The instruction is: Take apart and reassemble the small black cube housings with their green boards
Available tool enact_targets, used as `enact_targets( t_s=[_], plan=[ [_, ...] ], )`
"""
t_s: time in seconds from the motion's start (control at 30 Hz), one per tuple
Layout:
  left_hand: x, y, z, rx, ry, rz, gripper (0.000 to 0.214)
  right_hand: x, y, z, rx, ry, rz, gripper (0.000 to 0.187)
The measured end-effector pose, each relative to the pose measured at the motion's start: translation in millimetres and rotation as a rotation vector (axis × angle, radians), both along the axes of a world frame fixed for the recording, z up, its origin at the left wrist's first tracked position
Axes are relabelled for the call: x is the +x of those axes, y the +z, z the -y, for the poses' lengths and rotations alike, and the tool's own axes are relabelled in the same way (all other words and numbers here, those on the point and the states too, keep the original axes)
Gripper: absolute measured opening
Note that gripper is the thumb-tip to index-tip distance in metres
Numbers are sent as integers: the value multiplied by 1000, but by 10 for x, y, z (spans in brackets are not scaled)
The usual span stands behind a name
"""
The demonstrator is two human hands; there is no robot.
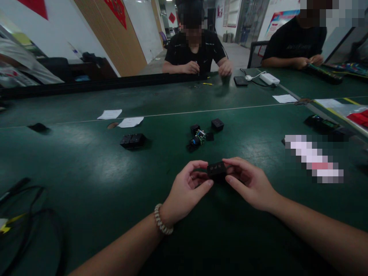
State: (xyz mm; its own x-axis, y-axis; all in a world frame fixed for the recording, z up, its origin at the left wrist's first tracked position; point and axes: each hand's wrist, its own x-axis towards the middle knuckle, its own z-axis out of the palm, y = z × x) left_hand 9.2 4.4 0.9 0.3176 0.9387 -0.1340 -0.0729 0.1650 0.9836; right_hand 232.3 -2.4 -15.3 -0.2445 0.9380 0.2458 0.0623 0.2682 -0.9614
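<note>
Between both hands is a small black plastic box with raised marks on its upper face. The fingers and thumb of my left hand close on its left side. On its right side, my right hand grips it with thumb and fingertips. A little beyond the hands lies a small circuit board with wires and a blue part, among small black pieces. Another black box sits just behind it. Farther left, black boxes stand side by side on the green table.
Paper slips lie mid-table. Black cables curl at the left. A blurred-out object and a dark device lie at the right. Opposite, a person works with both hands; another person handles a part at the far right.
</note>
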Motion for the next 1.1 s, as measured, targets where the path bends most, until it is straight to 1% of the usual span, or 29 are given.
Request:
enact_targets(
  t_s=[0.2, 0.33, 0.47, 0.63, 0.9, 1.03, 1.1],
  plan=[
    [-13, -32, -15, 28, -1, 35, 34, 19, 0, -4, -55, 19, 32, 42],
    [-17, -49, -27, 24, 5, 37, 30, 25, 14, 6, -59, 37, 54, 39],
    [-4, -29, -26, 15, 5, 24, 28, 20, 2, 10, -76, 26, 47, 36],
    [-1, -7, -19, -14, -5, 31, 31, 11, -7, 15, -101, 27, 41, 37],
    [7, -6, -17, -48, -6, 35, 35, 12, 25, 11, -84, 24, 54, 41],
    [1, -7, -3, -45, -5, 29, 41, 9, 17, 8, -63, 21, 39, 47],
    [-4, -4, 3, -45, -5, 12, 47, 8, 14, 7, -48, 24, 39, 47]
  ],
)
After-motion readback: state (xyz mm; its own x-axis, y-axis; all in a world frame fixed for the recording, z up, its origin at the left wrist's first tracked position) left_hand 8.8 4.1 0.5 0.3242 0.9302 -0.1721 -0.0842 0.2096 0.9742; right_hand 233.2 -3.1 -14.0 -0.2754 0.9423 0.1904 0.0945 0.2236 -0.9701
